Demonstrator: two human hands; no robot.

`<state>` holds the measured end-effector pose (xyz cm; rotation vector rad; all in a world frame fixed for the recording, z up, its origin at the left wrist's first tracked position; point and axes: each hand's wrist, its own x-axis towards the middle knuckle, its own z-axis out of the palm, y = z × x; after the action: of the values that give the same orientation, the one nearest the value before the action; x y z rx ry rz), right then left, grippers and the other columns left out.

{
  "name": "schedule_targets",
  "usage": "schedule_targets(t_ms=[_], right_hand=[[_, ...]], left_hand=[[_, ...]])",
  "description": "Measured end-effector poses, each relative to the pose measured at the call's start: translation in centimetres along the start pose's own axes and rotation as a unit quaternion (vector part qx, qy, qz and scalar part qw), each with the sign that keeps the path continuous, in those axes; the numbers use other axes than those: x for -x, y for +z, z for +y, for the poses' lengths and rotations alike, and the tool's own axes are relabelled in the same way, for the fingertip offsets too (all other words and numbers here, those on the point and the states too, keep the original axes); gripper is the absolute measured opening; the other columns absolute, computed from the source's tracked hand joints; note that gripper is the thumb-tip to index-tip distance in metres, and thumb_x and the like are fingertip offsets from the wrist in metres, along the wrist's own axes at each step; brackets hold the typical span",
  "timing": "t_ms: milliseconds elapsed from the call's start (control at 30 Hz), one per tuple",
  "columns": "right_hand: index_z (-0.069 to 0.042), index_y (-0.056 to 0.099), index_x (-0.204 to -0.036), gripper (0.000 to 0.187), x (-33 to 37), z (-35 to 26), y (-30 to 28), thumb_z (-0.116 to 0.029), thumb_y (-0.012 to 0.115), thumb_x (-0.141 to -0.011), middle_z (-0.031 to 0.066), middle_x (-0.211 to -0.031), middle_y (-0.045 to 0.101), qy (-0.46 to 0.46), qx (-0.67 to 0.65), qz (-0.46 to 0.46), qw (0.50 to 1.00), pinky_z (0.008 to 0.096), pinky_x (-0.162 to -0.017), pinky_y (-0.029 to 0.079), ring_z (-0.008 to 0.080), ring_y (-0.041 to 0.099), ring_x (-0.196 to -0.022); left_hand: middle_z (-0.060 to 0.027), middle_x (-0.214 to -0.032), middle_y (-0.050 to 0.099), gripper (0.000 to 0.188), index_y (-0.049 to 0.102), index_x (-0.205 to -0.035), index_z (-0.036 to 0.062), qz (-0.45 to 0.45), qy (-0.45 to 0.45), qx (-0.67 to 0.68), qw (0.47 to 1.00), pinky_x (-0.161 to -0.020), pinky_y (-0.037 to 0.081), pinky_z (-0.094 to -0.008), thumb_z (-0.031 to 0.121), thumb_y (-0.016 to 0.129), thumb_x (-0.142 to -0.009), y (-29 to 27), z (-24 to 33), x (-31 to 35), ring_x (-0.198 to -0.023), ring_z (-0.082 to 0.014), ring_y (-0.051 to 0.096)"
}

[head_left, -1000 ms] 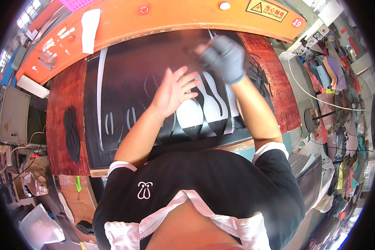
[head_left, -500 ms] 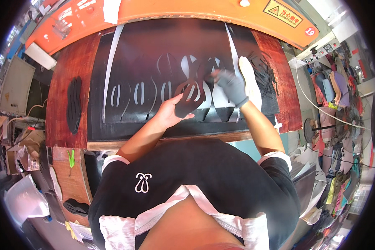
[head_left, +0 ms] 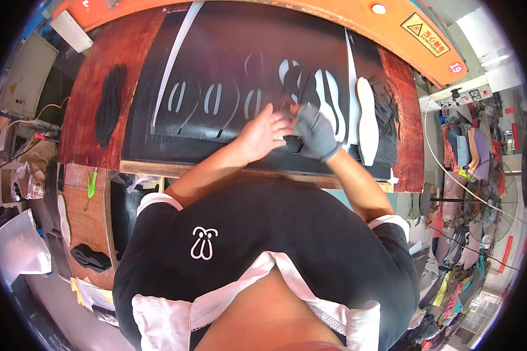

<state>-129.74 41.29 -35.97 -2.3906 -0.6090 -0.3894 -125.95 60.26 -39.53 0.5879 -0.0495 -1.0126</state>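
My bare left hand point(head_left: 265, 133) is over the near part of a black sheet point(head_left: 184, 126), fingers stretched out and slightly apart. Close beside it, my right hand point(head_left: 317, 133), in a grey glove, has its fingers curled. Thin dark strips point(head_left: 303, 88) show just above the gloved fingers; whether they are gripped is unclear. Dark material between the two hands is blurred and partly hidden. Sole-shaped outlines and slots are cut in the sheet, with white showing through wide gaps point(head_left: 332, 99) beyond my right hand.
A pale sole-shaped piece point(head_left: 367, 123) lies right of the sheet, beside a heap of black offcut strips point(head_left: 386, 108). Black sole-shaped pieces point(head_left: 110, 105) are stacked on the red-brown board at left. An orange machine beam point(head_left: 328, 13) spans the far side; a wooden edge point(head_left: 175, 169) runs nearest me.
The dark sole-shaped piece no longer shows in my left hand, whose fingers have spread. Both hands have drawn close together. The whole view has shifted and tilted.
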Motion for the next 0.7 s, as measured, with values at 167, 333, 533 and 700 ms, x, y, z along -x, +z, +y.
schedule_targets(t_ms=[167, 333, 533, 700], right_hand=[[-0.002, 0.060, -0.084, 0.021, -6.9, 1.5, -6.5, -0.022, 0.056, -0.091, -0.0005, -0.065, 0.055, 0.169, -0.095, 0.214, 0.957, 0.0259, -0.056, 0.043, 0.0071, 0.053, -0.064], [-0.004, 0.063, -0.105, 0.020, -9.8, 1.4, -7.1, -0.015, 0.056, -0.091, 0.0004, -0.081, 0.064, 0.050, -0.027, 0.258, 0.964, 0.0248, -0.067, 0.046, 0.0083, 0.056, -0.073], [-0.005, 0.060, -0.107, 0.032, -2.3, 0.0, 4.2, -0.004, 0.061, -0.075, 0.0137, -0.102, 0.060, -0.172, -0.004, -0.025, 0.985, 0.0389, -0.086, 0.047, 0.0326, 0.058, -0.095], [-0.002, 0.059, -0.110, 0.043, -0.5, 0.6, 5.6, -0.010, 0.065, -0.068, 0.0144, -0.109, 0.058, -0.144, 0.069, -0.094, 0.983, 0.0421, -0.091, 0.044, 0.0351, 0.054, -0.104]], left_hand=[[-0.0147, -0.130, 0.049, 0.064, 0.032, -0.137, 0.0006, 0.157, -0.036, -0.080, 0.984, -0.097, 0.039, -0.0429, 0.043, 0.050, -0.093, -3.2, -1.4, 6.8, -0.116, -0.0283, 0.050], [-0.0137, -0.111, 0.056, 0.045, 0.047, -0.121, 0.0044, 0.260, -0.048, 0.146, 0.953, -0.090, 0.043, -0.0444, 0.035, 0.058, -0.089, -6.2, -3.6, 8.2, -0.110, -0.0307, 0.053], [-0.0133, -0.107, 0.056, 0.037, 0.048, -0.112, 0.0085, 0.239, -0.047, 0.150, 0.958, -0.087, 0.045, -0.0460, 0.034, 0.060, -0.088, -6.0, -3.8, 7.3, -0.105, -0.0314, 0.056], [-0.0084, -0.085, 0.056, 0.025, 0.049, -0.095, 0.0096, 0.224, -0.034, 0.150, 0.962, -0.072, 0.048, -0.0422, 0.033, 0.056, -0.091, -5.4, -3.5, 6.9, -0.077, -0.0240, 0.059]])
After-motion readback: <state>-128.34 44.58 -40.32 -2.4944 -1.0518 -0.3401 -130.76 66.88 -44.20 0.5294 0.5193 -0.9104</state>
